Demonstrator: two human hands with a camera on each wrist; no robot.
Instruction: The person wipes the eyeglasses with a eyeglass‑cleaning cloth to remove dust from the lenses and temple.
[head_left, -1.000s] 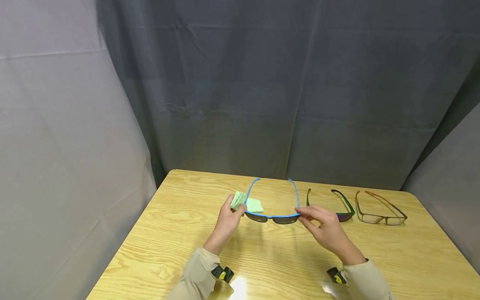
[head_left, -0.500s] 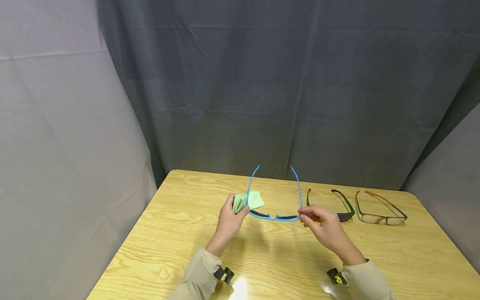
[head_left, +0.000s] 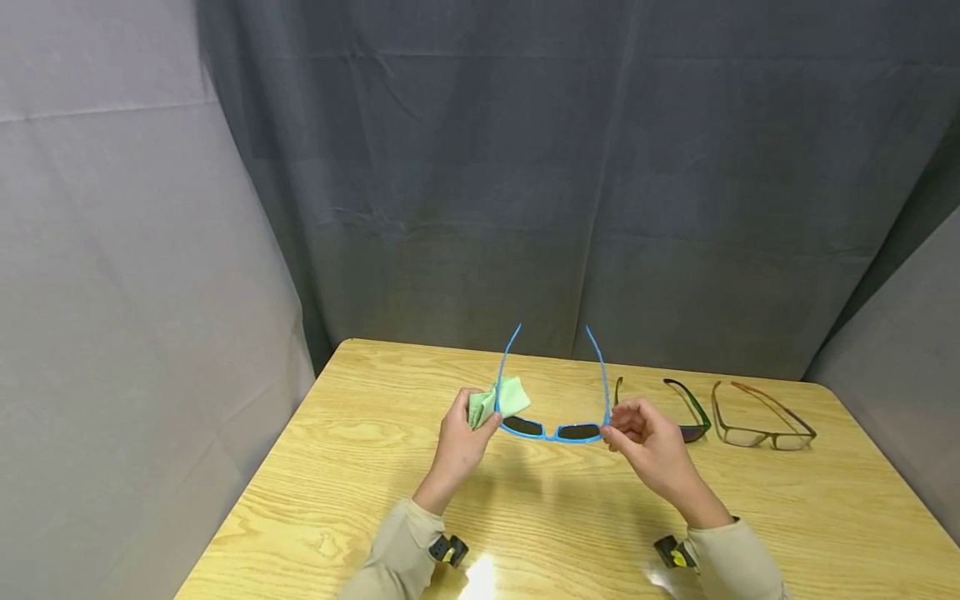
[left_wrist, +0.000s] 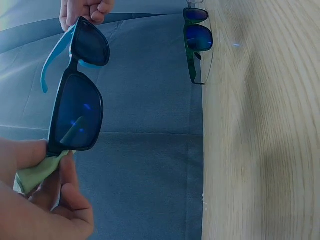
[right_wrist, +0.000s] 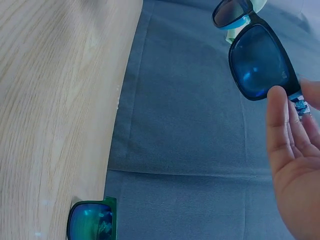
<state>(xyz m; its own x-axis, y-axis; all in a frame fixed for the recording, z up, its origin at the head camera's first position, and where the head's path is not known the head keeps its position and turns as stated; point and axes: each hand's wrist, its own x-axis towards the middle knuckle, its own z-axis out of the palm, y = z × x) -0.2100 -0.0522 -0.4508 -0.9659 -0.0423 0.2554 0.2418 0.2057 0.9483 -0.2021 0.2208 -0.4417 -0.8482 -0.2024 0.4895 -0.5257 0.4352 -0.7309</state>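
A pair of sunglasses (head_left: 551, 437) with blue temples and dark lenses is held up above the table, its temples unfolded and pointing away from me. My left hand (head_left: 459, 442) pinches the left end of the frame and grips a light green cloth (head_left: 512, 397) along with it. In the left wrist view the cloth (left_wrist: 37, 175) bunches between thumb and fingers, under the corner of the frame. The right end is pinched between thumb and fingers of my right hand (head_left: 651, 446). The right wrist view shows that hand (right_wrist: 302, 165) at the lens's outer corner.
On the wooden table (head_left: 337, 467), to the right, lie green-and-black sunglasses (head_left: 693, 432), partly behind my right hand. Beside them are clear-lensed eyeglasses (head_left: 765, 437) with brownish temples. Dark grey cloth (head_left: 450, 208) hangs behind the table, lighter cloth (head_left: 135, 292) at the left.
The blue sunglasses have tilted in my hands: their temple tips rose and the lenses turned to show their inner side. Both hands shifted only slightly and kept their hold.
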